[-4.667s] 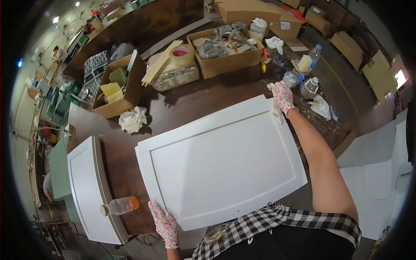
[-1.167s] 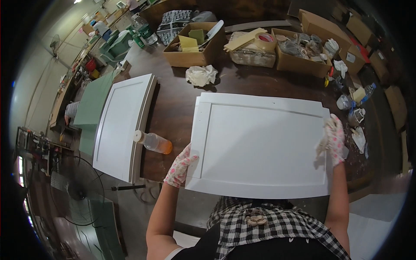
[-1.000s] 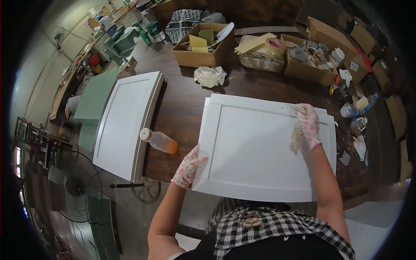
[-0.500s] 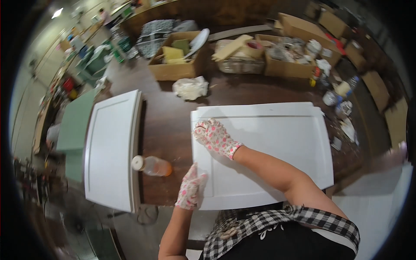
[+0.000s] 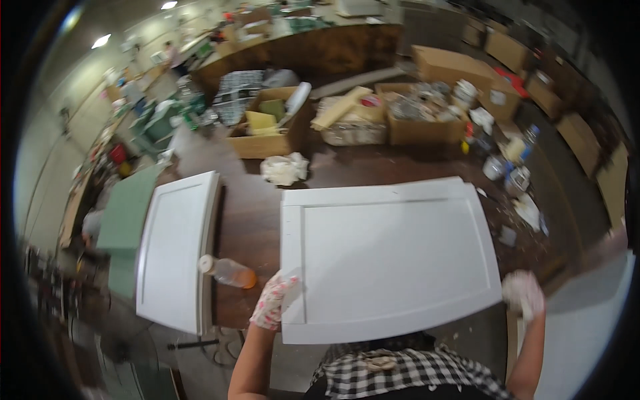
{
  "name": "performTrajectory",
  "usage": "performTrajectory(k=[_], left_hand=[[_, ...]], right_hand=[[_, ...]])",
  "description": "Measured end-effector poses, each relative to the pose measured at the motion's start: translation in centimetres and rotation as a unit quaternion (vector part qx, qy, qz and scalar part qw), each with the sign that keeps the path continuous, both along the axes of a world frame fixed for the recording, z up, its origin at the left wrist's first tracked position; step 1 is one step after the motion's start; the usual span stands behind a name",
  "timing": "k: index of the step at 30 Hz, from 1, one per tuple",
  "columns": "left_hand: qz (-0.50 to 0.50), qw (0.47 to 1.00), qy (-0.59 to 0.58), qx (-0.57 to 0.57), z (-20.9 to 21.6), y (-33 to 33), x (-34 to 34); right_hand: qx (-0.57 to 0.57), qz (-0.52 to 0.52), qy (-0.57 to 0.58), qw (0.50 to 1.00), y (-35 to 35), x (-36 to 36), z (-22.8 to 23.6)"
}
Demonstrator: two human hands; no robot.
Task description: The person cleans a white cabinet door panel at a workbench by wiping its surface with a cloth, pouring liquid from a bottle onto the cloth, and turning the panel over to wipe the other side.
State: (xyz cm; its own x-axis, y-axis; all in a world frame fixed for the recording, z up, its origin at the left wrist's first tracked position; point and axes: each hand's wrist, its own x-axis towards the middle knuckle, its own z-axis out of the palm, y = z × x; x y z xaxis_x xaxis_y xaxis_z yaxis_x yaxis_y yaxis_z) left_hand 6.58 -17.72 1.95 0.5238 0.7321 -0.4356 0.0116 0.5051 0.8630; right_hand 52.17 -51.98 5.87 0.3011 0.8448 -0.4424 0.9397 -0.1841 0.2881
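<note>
A white framed cabinet door panel (image 5: 393, 260) lies flat on the dark table before me, with the edge of another panel showing beneath it at the far right. My left hand (image 5: 270, 303), in a white glove with pink spots, grips the panel's left edge near the front corner. Its thumb side lies over the top of the frame. Beside the right front corner is my gloved right hand (image 5: 525, 293), smeared by motion. Whether its fingers hold anything is not clear. A clear bottle (image 5: 230, 272) with a white cap and orange liquid lies left of my left hand.
More white panels (image 5: 177, 253) are stacked at the left. Crumpled white cloth (image 5: 285, 169) lies behind the panel. Farther back stand a cardboard box (image 5: 260, 145) with sponges, a wrapped bundle (image 5: 352, 130) and a box of scraps (image 5: 423, 130). Bottles and litter line the right side.
My right hand has left the panel's upper left corner and swung right to beyond its front right corner. My left hand stays at the left edge. The view has tipped upward.
</note>
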Motion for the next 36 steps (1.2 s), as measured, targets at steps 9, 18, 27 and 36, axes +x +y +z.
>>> performTrajectory(k=[9,18,27,36], left_hand=[[-0.037,0.996,-0.045,0.074,6.6,-3.8,5.0],[0.108,0.97,-0.185,0.119,10.1,-7.4,-2.6],[0.346,0.887,-0.291,0.088,6.2,-8.3,-17.8],[0.471,0.807,-0.339,0.108,-0.4,-3.5,-29.3]], right_hand=[[0.201,-0.345,0.917,0.025,-5.3,-10.1,-11.7],[0.398,-0.311,0.84,0.199,5.2,-9.6,-5.4],[0.296,-0.185,0.902,0.252,24.3,-23.4,5.9],[0.113,-0.121,0.922,0.349,34.7,-39.2,7.5]])
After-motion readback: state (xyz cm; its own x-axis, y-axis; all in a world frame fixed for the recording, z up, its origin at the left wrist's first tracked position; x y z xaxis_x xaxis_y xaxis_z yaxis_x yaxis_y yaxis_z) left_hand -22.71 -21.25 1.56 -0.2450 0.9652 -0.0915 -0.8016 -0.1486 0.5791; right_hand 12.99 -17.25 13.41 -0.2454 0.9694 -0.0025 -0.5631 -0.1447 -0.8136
